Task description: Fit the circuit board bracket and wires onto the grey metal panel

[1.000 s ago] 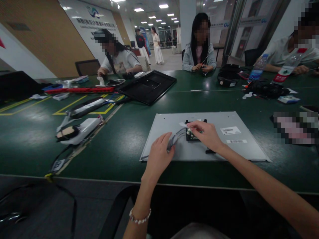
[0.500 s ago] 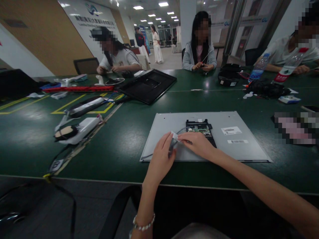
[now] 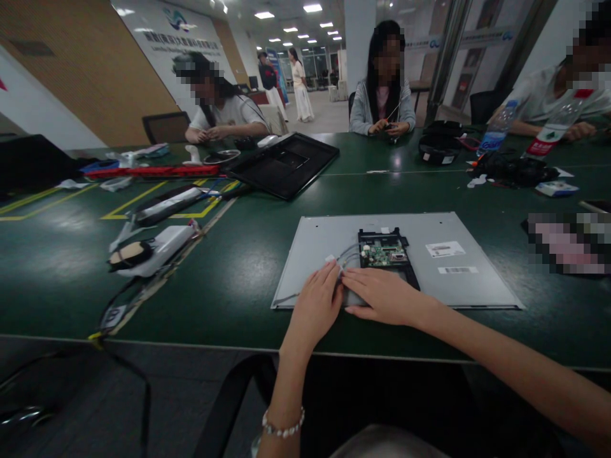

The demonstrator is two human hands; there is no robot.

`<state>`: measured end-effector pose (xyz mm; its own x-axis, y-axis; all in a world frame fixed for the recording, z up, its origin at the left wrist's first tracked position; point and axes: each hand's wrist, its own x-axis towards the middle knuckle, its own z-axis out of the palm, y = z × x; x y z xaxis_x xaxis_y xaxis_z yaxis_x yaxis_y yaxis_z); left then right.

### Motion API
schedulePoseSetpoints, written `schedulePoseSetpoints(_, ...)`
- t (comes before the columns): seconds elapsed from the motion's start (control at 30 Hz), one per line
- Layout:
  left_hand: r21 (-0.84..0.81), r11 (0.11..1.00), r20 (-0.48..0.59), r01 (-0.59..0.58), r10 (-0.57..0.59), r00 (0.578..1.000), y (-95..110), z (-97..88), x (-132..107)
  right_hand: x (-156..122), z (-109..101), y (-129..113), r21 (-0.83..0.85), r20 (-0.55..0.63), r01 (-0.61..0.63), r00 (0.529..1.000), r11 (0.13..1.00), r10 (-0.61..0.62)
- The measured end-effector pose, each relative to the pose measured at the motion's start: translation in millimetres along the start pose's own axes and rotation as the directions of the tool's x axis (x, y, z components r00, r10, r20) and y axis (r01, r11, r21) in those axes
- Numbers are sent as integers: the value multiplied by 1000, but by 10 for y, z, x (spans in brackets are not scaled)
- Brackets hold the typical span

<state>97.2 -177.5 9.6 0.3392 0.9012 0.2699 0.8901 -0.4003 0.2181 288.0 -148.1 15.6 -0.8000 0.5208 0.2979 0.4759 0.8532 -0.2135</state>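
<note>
A flat silver display panel (image 3: 319, 235) lies back side up on the green table. A black bracket (image 3: 403, 240) on it frames a green circuit board (image 3: 379, 256). Thin grey cables (image 3: 351, 250) run from the board's left side toward my hands. My left hand (image 3: 316, 306) rests on the panel with fingers stretched out, over the cables. Flat beside it, my right hand (image 3: 382, 294) has its fingertips touching the left ones, near the bracket's lower edge. A small white piece (image 3: 329, 258) shows just beyond the left fingertips. What lies under both palms is hidden.
A black plastic cover (image 3: 286, 166) lies beyond the panel. To the left are a white device (image 3: 174, 245), a black cable (image 3: 112, 299) and a red strip (image 3: 153, 172). Bottles (image 3: 496, 130) and a black case (image 3: 439, 146) stand at right. Several people sit across the table.
Both hands have come down and nearer to me; the fingers that pinched a whitish piece above the panel now lie flat on it. More of the circuit board shows.
</note>
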Motion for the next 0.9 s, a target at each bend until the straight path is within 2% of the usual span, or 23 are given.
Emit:
schedulePoseSetpoints(0.17,1,999,-53,51,-51,997,38,51,35,-197,45,-130,2,35,-70,997,998,70)
schedulePoseSetpoints(0.37,22,976,-106,215,-211,972,214,58,124,-323,62,-228,16,50,-104,993,994,103)
schedulePoseSetpoints(0.47,15,968,-128,251,-247,961,257,62,144,-401,-18,-280,39,51,-111,993,993,109)
schedulePoseSetpoints(0.57,-41,964,-147,264,-267,952,234,69,141,-555,-203,-253,75,46,-144,989,987,141)
schedulePoseSetpoints(0.63,-91,959,-157,269,-280,947,208,74,135,-726,-363,-127,82,-7,-260,965,962,261)
schedulePoseSetpoints(0.73,-132,951,-173,280,-300,938,192,81,129,-1090,-551,262,70,-87,-495,862,866,500)
schedulePoseSetpoints(0.8,-142,948,-185,284,-307,933,197,85,124,-1374,-594,600,49,-129,-618,775,784,619)
schedulePoseSetpoints(0.9,-174,947,-225,270,-305,926,210,93,115,-1761,-541,1053,19,-180,-693,707,721,684)
